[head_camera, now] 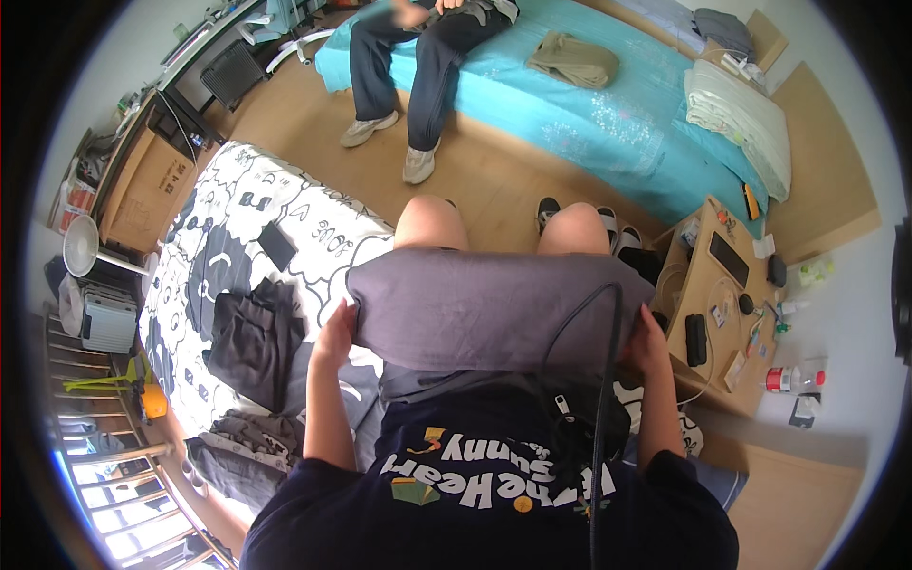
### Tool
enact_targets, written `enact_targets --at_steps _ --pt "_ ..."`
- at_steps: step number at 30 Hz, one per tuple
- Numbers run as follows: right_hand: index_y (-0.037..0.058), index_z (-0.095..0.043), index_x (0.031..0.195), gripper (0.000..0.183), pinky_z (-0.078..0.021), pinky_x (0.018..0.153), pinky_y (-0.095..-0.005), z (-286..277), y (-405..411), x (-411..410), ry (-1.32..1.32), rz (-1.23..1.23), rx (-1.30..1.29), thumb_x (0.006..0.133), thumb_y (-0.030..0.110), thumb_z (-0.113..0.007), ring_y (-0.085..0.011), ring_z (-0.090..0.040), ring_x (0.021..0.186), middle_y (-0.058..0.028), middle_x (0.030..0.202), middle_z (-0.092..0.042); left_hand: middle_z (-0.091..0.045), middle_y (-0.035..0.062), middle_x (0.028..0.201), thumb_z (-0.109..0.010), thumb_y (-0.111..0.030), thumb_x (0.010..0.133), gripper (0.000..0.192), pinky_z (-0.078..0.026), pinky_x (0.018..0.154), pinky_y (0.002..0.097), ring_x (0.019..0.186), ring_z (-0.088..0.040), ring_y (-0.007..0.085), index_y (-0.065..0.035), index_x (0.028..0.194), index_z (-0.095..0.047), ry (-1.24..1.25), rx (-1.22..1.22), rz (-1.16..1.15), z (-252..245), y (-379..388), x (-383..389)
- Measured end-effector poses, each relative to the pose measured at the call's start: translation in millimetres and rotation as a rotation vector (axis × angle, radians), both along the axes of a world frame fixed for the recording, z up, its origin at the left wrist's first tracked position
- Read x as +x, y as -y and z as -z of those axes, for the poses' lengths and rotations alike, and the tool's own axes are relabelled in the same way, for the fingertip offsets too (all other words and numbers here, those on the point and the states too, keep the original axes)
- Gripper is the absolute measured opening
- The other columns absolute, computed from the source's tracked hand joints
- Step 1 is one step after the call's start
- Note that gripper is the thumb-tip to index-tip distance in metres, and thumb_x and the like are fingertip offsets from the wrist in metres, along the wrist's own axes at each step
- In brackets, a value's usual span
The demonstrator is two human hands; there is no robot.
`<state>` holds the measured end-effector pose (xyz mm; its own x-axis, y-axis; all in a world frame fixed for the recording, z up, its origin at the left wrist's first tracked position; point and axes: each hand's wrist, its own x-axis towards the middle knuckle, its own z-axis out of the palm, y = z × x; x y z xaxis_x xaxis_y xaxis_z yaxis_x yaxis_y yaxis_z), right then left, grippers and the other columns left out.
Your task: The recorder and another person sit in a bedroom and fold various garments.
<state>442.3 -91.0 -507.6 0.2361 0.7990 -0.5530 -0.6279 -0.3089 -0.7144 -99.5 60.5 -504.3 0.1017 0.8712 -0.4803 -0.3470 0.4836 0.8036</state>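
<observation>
A folded grey-purple cloth (484, 310) lies across my thighs, with a black cable passing over its right part. My left hand (336, 335) holds the cloth's left end, the fingers partly hidden at its edge. At the right end is my right hand (647, 338), its fingers mostly behind the fabric. To the left, a folded dark garment (253, 342) rests on the black-and-white patterned bed (185, 285), beside a small dark flat object (276, 246). More crumpled grey clothing (246, 456) lies nearer to me on that bed.
A wooden bedside table (719, 342) at the right bears a phone (728, 259), a black case (695, 340) and cables. Across the floor, a person (434, 71) sits on a turquoise bed (499, 92) beside a folded olive garment (573, 60). A white fan (80, 246) stands at the left.
</observation>
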Motion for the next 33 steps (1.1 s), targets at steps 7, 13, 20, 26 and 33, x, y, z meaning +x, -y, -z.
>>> enact_targets --at_steps 7,13,20,26,33 --pt "0.0032 -0.044 0.127 0.047 -0.0320 0.103 -0.0402 -39 -52 31 -0.041 -0.069 0.170 0.094 0.037 -0.045 -0.0270 -0.046 0.118 -0.0118 0.128 -0.050 -0.060 0.0118 0.110 -0.052 -0.025 0.092 0.040 -0.038 0.095 0.0325 0.106 -0.054 0.0211 0.0038 0.119 -0.051 0.036 -0.084 0.137 -35 -57 21" --pt "0.0009 -0.048 0.123 0.049 -0.0389 0.098 -0.0384 -35 -34 23 0.036 -0.197 0.134 0.084 0.028 -0.062 -0.0246 -0.054 0.109 -0.0112 0.117 -0.057 -0.063 0.0086 0.097 -0.060 -0.016 0.088 0.031 -0.044 0.079 0.0247 0.086 -0.059 0.0140 0.0053 0.109 -0.057 -0.288 0.235 -0.027 -65 -46 18" --pt "-0.0007 -0.049 0.121 0.045 -0.0401 0.097 -0.0389 -51 -31 35 0.011 0.035 0.353 0.082 0.018 -0.063 -0.0258 -0.056 0.105 -0.0126 0.117 -0.057 -0.063 0.0112 0.097 -0.054 -0.019 0.092 0.027 -0.046 0.078 0.0274 0.086 -0.061 0.0161 0.0052 0.104 -0.057 -0.149 0.274 -0.078 -109 -49 12" --pt "0.0006 -0.048 0.123 0.043 -0.0450 0.091 -0.0372 -50 -38 19 -0.078 0.088 0.294 0.085 0.017 -0.060 -0.0246 -0.056 0.106 -0.0114 0.119 -0.056 -0.058 0.0129 0.117 -0.047 -0.029 0.095 0.041 -0.040 0.098 0.0400 0.109 -0.055 0.0256 0.0029 0.121 -0.049 0.251 -0.124 0.188 -71 -49 8" --pt "0.0009 -0.048 0.122 0.041 -0.0442 0.093 -0.0373 -39 -13 15 -0.158 -0.158 0.095 0.084 0.010 -0.059 -0.0244 -0.056 0.105 -0.0103 0.118 -0.057 -0.056 0.0147 0.118 -0.066 -0.031 0.082 0.057 -0.038 0.099 0.0386 0.110 -0.053 0.0267 0.0032 0.123 -0.047 0.307 0.116 0.241 -60 -2 19"
